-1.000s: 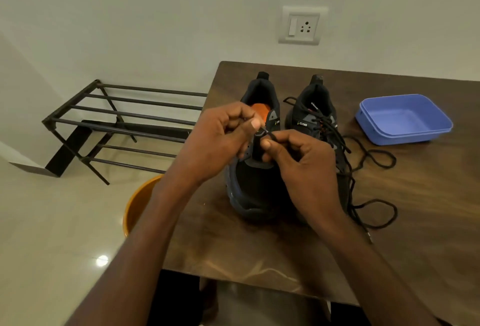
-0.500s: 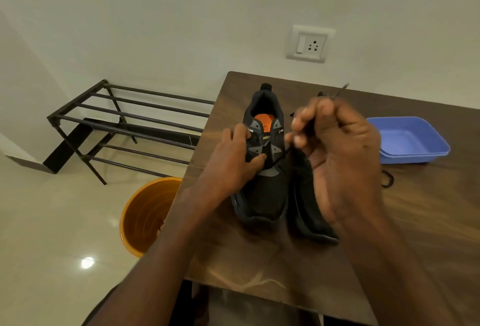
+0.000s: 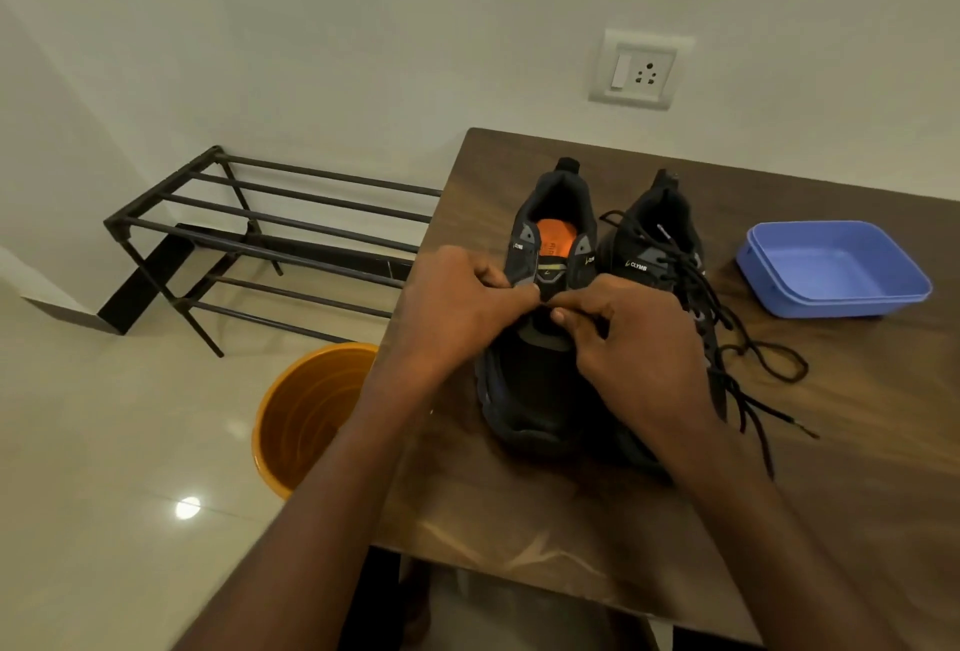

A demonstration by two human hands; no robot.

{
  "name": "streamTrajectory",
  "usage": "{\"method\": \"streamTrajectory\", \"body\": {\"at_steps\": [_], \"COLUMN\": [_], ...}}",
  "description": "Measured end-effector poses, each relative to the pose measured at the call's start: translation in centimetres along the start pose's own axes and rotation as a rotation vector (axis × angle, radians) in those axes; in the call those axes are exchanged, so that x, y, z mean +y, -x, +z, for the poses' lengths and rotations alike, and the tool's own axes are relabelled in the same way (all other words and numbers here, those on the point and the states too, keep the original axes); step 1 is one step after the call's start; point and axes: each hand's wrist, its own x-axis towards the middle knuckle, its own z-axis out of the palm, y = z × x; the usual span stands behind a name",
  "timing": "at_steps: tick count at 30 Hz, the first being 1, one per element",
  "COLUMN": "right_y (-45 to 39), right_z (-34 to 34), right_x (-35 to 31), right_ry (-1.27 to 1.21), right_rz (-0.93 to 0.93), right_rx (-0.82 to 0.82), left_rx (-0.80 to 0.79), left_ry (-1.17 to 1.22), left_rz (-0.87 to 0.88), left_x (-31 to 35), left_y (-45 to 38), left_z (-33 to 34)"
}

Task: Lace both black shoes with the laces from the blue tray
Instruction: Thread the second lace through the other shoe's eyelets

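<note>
My forearms reach in over the near edge of the table (image 3: 519,520), and my hands meet above the middle of the left shoe (image 3: 540,380). My left hand (image 3: 457,307) has its fingers curled, thumb and forefinger pinched together at the shoe's eyelet area; my right hand (image 3: 634,338) is curled the same way, its fingertips touching those of the left. Between them I seem to be pinching a thin dark lace end, though it is too small and shadowed to make out clearly. This shoe sits toe toward me near the table's left edge, its orange insole (image 3: 556,240) showing in the open collar, and I can see no lace through its upper eyelets. Just beside it, toward the right, stands the right shoe (image 3: 660,245), partly hidden behind my right hand, with a black lace (image 3: 769,364) threaded loosely across its front; the loose ends trail off to the right across the table in loops, one tip lying toward the near right. Farther right, near the far edge, the blue tray (image 3: 831,297) stands with nothing visible in it. Off the table's left edge, an orange bucket (image 3: 306,416) stands on the floor, with a black metal rack (image 3: 260,235) beyond it against the wall. A socket (image 3: 641,71) is on the wall above the far edge.
</note>
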Motion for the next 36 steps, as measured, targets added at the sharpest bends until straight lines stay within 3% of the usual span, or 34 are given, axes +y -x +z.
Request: {"method": "streamTrajectory", "body": {"at_steps": [11, 21, 32, 36], "right_y": [-0.9, -1.2, -0.4, -0.9], "right_z": [0.6, 1.1, 1.9, 2.4], "right_x": [-0.3, 0.1, -1.2, -0.9], "right_ry": [-0.026, -0.163, 0.081, -0.054], "right_rz": [0.071, 0.149, 0.193, 0.211], "right_rx": [-0.066, -0.097, 0.018, -0.046], "left_rx": [-0.087, -0.098, -0.235, -0.22], "left_ry": [0.195, 0.204, 0.185, 0.147], "left_rz": [-0.127, -0.088, -0.075, -0.029], "left_x": [-0.1, -0.1, -1.2, -1.2], "left_y": [-0.3, -0.2, -0.2, -0.2], "left_z": [-0.8, -0.8, -1.7, -1.6]}}
